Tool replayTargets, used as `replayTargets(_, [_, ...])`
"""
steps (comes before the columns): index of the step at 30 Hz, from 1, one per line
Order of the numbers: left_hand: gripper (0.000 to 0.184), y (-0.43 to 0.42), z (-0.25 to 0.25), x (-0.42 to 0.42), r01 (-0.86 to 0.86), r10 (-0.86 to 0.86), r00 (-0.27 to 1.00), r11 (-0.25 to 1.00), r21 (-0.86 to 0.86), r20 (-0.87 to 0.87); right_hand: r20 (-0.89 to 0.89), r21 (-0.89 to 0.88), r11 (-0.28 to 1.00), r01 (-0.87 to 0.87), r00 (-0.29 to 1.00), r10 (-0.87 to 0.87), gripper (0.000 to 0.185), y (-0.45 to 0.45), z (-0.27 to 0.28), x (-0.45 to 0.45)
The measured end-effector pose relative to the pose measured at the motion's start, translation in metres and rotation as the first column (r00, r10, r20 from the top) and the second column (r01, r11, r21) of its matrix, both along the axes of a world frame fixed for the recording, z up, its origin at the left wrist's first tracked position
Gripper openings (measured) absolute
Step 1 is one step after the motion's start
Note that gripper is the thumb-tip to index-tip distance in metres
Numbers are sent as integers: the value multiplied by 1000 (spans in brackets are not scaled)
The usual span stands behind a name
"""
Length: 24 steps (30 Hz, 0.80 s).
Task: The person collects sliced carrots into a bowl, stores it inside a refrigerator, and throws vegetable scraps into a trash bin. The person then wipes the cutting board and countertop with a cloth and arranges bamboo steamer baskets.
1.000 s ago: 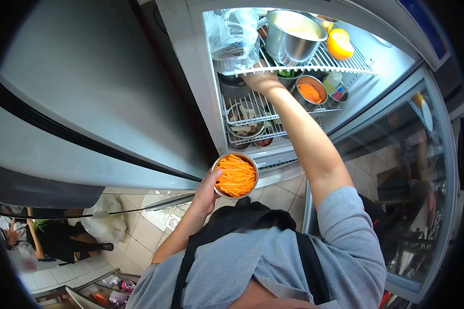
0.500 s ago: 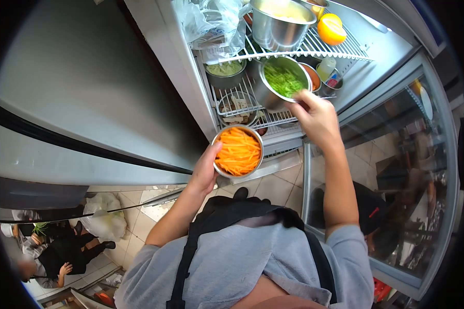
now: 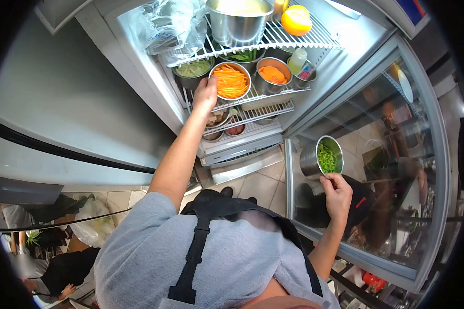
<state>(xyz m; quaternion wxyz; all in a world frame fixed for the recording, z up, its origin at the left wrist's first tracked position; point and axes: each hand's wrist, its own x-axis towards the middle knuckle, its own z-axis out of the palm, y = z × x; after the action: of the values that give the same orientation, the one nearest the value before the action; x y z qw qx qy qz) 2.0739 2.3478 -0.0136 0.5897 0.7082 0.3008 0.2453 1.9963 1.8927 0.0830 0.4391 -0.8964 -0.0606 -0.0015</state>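
My left hand grips the left rim of a round metal container of orange strips, held at the middle shelf of the open fridge. Green shredded food sits in a pot just left of it, and a container of orange slices stands to its right. Low on the right, in front of the glass door, my right hand pinches the rim of a metal pot of chopped greens, which is tilted toward me.
On the upper shelf are a plastic bag, a large metal pot and a cut orange fruit. The open glass door stands on the right. People are at the lower left.
My left hand has moved up and into the fridge with the orange strips. My right hand has drawn the pot of greens out of the fridge, down and to the right.
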Motion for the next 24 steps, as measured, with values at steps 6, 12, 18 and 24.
replayTargets(6, [78, 6, 14, -14, 64, 7, 956, 970, 233, -292, 51, -75, 991, -112, 992, 116, 14, 37, 31, 7])
replayTargets(12, [64, -47, 3, -78, -110, 35, 987, 861, 496, 158, 216, -31, 888, -458, 865, 453, 17, 155, 53, 54])
replayTargets(18, [51, -73, -2, -196, 13, -27, 1000, 825, 564, 16, 358, -172, 776, -607, 695, 623, 28, 290, 51, 99])
replayTargets(24, [41, -76, -13, -254, 458, -421, 865, 885, 88, -272, 227, -506, 768, -393, 798, 558, 35, 407, 10, 136])
